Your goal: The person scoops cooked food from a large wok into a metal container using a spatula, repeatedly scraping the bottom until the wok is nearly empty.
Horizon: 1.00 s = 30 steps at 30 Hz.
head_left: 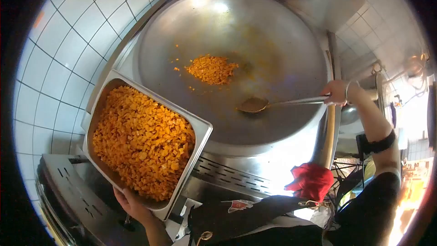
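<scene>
Tray held at the wok's rim, ladle resting in the pan

The left hand [132,202] gripped the near corner of the rectangular steel tray [202,130], which was heaped with diced orange food [141,141] and tilted at the rim of the large round steel wok [273,54]. The right hand [337,92] was closed round the long-handled metal ladle [253,105], its bowl near the small orange pile [211,69] at the centre. Keeping the tray's lip over the wok would likely catch spills.

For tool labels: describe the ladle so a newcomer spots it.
Find the huge steel wok mid-frame. In its lower right lies a long-handled ladle, gripped by the right hand at the rim. It's the only utensil, bowl clear of the orange pile.
</scene>
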Each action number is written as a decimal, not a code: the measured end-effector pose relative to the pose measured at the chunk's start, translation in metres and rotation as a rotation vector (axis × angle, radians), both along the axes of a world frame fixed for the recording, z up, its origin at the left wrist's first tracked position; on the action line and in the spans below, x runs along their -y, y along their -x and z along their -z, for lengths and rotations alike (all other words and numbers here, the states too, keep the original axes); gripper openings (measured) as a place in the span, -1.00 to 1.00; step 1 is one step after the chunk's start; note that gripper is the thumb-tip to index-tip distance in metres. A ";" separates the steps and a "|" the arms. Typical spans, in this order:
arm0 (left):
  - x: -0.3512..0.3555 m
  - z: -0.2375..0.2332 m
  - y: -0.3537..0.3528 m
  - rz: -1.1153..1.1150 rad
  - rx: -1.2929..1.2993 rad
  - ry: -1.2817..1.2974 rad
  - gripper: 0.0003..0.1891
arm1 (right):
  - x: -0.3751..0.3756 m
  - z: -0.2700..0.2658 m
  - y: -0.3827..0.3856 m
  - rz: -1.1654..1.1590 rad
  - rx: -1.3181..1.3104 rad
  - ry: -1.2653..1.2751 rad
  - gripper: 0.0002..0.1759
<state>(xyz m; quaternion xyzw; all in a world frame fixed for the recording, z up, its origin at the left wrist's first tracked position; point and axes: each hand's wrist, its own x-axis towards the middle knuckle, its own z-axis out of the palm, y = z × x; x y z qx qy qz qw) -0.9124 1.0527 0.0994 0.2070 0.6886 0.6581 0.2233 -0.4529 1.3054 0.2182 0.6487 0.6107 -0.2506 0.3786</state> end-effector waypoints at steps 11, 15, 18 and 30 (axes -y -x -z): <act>-0.004 0.008 0.003 -0.102 -0.136 0.086 -0.51 | -0.062 0.265 0.057 0.491 -0.894 -0.063 -0.35; 0.005 0.020 0.020 0.007 -0.131 -0.031 -0.51 | -0.092 0.307 0.119 0.743 -1.087 -0.248 -0.37; 0.001 0.005 0.009 -0.118 -0.157 0.278 -0.51 | -0.102 0.313 0.145 0.777 -1.072 -0.323 -0.42; -0.007 0.000 -0.003 -0.027 0.032 -0.120 -0.56 | -0.002 0.185 0.103 0.349 -1.027 -0.441 -0.55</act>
